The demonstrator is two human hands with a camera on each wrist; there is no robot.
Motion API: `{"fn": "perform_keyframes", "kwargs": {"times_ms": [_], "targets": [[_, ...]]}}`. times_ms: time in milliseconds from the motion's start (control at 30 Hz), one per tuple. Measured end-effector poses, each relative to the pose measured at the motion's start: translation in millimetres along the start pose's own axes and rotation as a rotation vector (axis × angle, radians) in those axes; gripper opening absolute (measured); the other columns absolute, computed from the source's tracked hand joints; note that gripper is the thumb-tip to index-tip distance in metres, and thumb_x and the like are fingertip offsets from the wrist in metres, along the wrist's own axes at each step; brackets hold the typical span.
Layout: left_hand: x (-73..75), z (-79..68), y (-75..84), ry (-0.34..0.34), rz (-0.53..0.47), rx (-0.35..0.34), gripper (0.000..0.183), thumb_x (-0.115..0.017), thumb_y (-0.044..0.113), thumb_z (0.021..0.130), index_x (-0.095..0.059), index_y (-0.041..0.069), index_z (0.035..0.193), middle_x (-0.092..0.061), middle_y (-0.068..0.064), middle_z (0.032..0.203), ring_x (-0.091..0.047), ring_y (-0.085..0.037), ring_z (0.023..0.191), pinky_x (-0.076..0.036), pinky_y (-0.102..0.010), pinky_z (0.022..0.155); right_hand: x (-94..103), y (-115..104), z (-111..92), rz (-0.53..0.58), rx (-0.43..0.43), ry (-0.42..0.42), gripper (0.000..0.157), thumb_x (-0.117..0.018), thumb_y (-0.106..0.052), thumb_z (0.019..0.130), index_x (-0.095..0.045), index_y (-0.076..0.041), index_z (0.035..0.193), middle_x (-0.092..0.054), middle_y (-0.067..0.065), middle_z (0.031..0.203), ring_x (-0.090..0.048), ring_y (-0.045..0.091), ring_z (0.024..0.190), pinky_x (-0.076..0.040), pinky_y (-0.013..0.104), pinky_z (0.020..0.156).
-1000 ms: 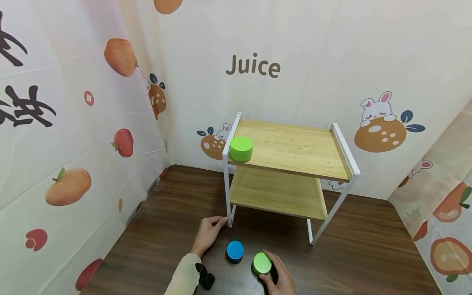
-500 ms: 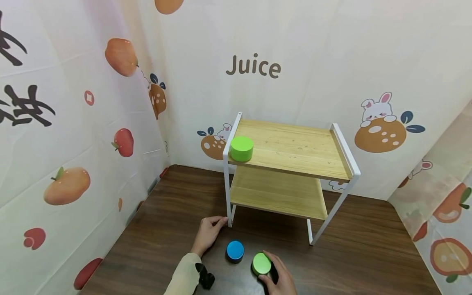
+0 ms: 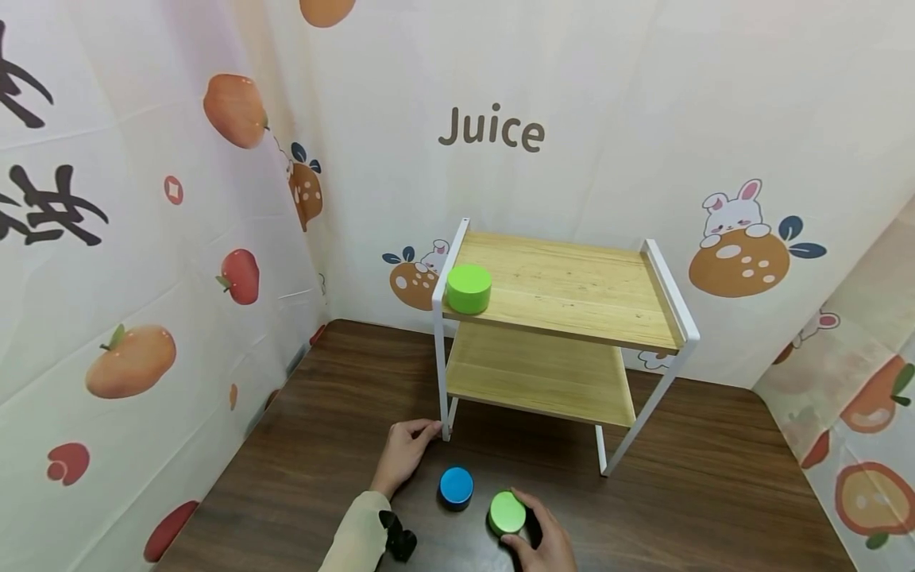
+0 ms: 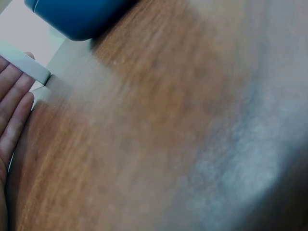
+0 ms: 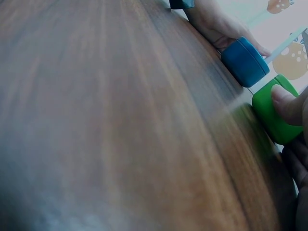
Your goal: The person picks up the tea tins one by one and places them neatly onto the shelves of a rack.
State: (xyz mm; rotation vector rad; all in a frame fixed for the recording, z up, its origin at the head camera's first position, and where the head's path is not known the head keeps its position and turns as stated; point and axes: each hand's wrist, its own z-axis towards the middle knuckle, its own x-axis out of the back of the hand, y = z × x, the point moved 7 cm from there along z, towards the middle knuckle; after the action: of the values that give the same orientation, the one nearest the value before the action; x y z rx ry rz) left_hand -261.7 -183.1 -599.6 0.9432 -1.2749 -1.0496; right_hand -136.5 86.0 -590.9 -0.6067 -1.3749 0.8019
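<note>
A two-tier shelf (image 3: 557, 278) with white metal legs and wood-look boards stands on the table. My left hand (image 3: 404, 454) holds the foot of its front left leg (image 3: 445, 421), fingertips meeting at the metal. In the left wrist view, fingers (image 4: 17, 98) lie alongside that white leg (image 4: 29, 65). My right hand (image 3: 541, 536) grips a small green round box (image 3: 507, 512) on the table, thumb on one side, fingers on the other. Beside it, between the hands, sits a blue round box (image 3: 455, 487), its lid seam visible in the right wrist view.
Another green round box (image 3: 468, 289) stands on the upper board at its left front corner. The lower board (image 3: 539, 373) hangs beneath. A printed curtain (image 3: 572, 143) encloses the dark wooden table (image 3: 322, 397) at the back and both sides.
</note>
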Motion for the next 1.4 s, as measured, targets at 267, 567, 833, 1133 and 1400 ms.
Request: {"fn": "perform_keyframes", "kwargs": {"times_ms": [267, 567, 833, 1133, 1400], "targets": [[0.5, -1.2, 1.5, 0.0, -0.009, 0.014, 0.024, -0.069, 0.031, 0.104, -0.084, 0.013, 0.106, -0.082, -0.005, 0.105, -0.075, -0.016, 0.1, -0.057, -0.021, 0.085, -0.3, -0.2, 0.2, 0.008, -0.01, -0.009, 0.064, -0.094, -0.015, 0.077, -0.067, -0.016, 0.135, -0.074, 0.005, 0.13, -0.07, 0.033, 0.118, -0.058, 0.042, 0.097], [2.0, -0.9, 2.5, 0.008, 0.009, -0.003, 0.026, -0.068, 0.031, 0.104, -0.084, 0.011, 0.106, -0.082, -0.006, 0.104, -0.074, -0.013, 0.097, -0.058, -0.022, 0.084, -0.9, -0.7, 1.1, -0.013, 0.036, 0.007, 0.064, -0.093, -0.018, 0.079, -0.066, -0.016, 0.137, -0.073, 0.003, 0.131, -0.069, 0.027, 0.119, -0.057, 0.039, 0.098], [1.8, 0.7, 2.9, 0.007, 0.004, -0.004, 0.025, -0.069, 0.032, 0.104, -0.084, 0.013, 0.106, -0.082, -0.005, 0.104, -0.075, -0.014, 0.098, -0.058, -0.023, 0.085, -0.7, -1.3, 1.6, -0.005, 0.029, -0.009, 0.064, -0.091, -0.02, 0.082, -0.064, -0.016, 0.14, -0.071, 0.003, 0.134, -0.069, 0.031, 0.121, -0.057, 0.043, 0.099], [2.2, -1.4, 2.1, -0.009, -0.002, -0.011, 0.025, -0.068, 0.031, 0.104, -0.084, 0.012, 0.109, -0.082, -0.006, 0.107, -0.076, -0.016, 0.1, -0.06, -0.026, 0.086, -1.4, -3.2, -0.2, -0.003, -0.016, -0.083, 0.066, -0.091, -0.025, 0.083, -0.063, -0.014, 0.141, -0.069, 0.009, 0.137, -0.066, 0.038, 0.124, -0.056, 0.049, 0.101], [1.2, -0.8, 2.6, -0.012, 0.01, -0.011, 0.026, -0.067, 0.03, 0.105, -0.083, 0.011, 0.109, -0.082, -0.007, 0.107, -0.076, -0.016, 0.1, -0.061, -0.029, 0.088, -1.3, -3.3, -0.4, -0.009, -0.028, -0.083, 0.066, -0.091, -0.025, 0.083, -0.063, -0.013, 0.141, -0.069, 0.009, 0.137, -0.067, 0.038, 0.123, -0.056, 0.049, 0.101]]}}
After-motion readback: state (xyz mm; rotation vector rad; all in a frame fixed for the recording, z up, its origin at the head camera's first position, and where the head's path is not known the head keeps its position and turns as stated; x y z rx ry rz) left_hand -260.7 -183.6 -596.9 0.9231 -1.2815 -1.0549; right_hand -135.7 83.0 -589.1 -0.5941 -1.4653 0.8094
